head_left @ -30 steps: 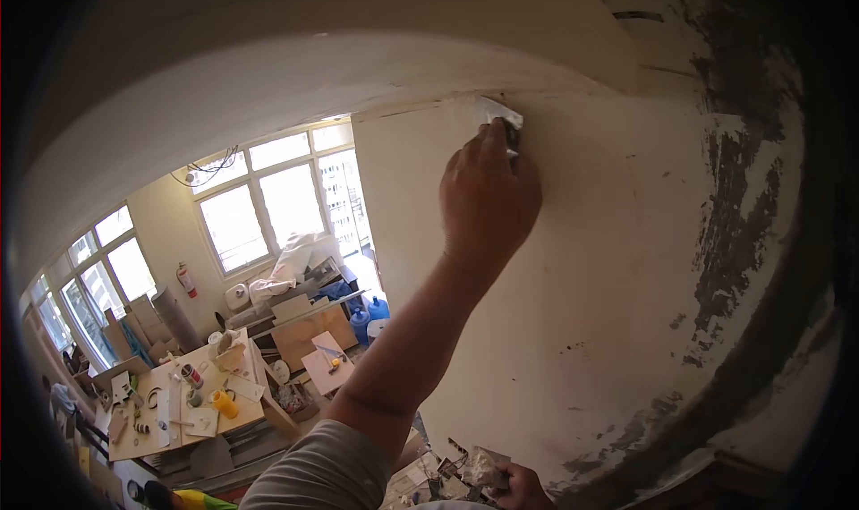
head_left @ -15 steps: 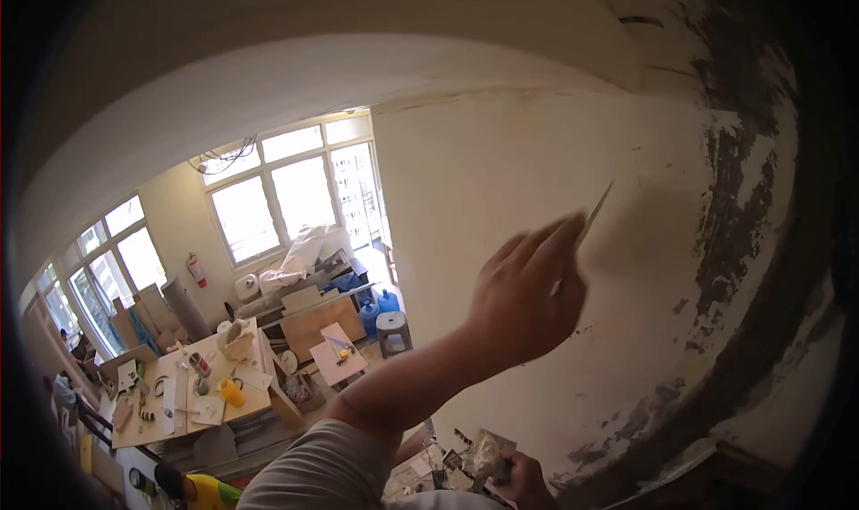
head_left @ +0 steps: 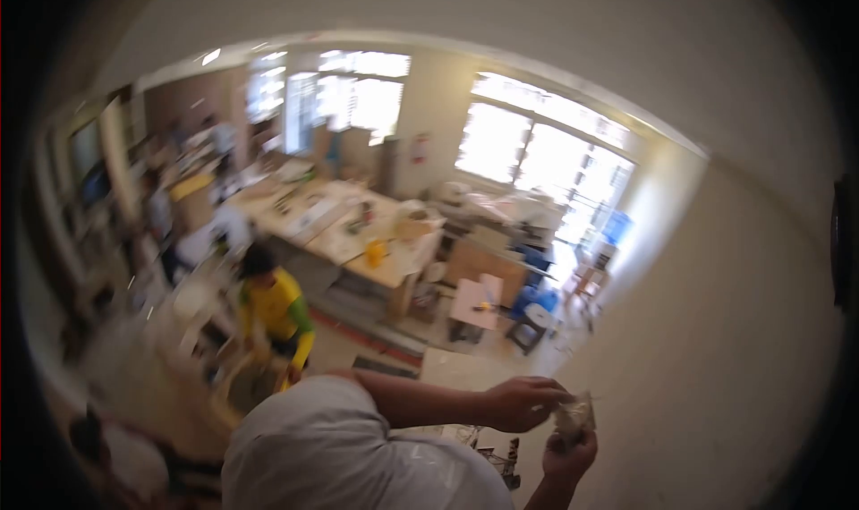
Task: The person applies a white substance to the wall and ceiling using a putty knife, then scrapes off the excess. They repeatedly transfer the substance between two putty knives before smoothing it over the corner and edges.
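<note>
Low and right of centre in the head view, both bare hands are meeting close together beside the wall (head_left: 716,331). The right hand (head_left: 570,456) is coming up from below and cupping a pale, lumpy load (head_left: 575,416), its fingers wrapping the underside, seemingly because the weight is wanting support from beneath. The left hand (head_left: 523,403) is reaching across the body from the other side, fingers closing on what seems to be a thin tool (head_left: 537,409); blur is hiding most of it, so whether its blade is touching the load is impossible to tell. The load is sitting above the right palm and just beyond the left fingertips, a placement that is probably keeping it steady and within reach of both hands

Beyond the hands and to their left, a pink board (head_left: 467,302) is lying near a stool (head_left: 538,314), while a long worktable (head_left: 394,277) is standing farther off, carrying a yellow container (head_left: 376,253) among scattered items. Farther left of the hands, a person in yellow and green (head_left: 277,304) is leaning over a round tub (head_left: 255,385), arms reaching down towards it
</note>
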Demonstrator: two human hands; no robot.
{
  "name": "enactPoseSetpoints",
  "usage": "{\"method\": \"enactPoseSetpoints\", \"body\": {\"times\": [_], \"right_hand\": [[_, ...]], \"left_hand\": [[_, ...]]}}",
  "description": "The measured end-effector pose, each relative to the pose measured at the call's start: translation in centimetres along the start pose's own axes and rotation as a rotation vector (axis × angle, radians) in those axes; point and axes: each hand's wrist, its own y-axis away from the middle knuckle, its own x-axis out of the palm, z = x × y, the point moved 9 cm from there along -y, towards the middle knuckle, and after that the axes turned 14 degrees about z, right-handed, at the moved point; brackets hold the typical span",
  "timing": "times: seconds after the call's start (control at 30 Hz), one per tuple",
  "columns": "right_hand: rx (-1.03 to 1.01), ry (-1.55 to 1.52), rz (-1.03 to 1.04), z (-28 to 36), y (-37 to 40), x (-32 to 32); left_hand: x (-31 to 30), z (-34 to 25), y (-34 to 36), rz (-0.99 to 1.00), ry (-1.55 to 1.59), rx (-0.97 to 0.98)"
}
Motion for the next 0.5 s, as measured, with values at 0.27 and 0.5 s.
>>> {"method": "enactPoseSetpoints", "body": {"times": [0.27,0.5], "right_hand": [[0.157,0.432,0.447,-6.0,-8.5,8.4],[0.480,0.579,0.648,-15.9,-12.6,14.1]], "left_hand": [[-4.0,2.0,9.2,-0.196,-0.539,-0.186],[-3.8,7.2,23.9,-0.410,-0.565,-0.707]]}}
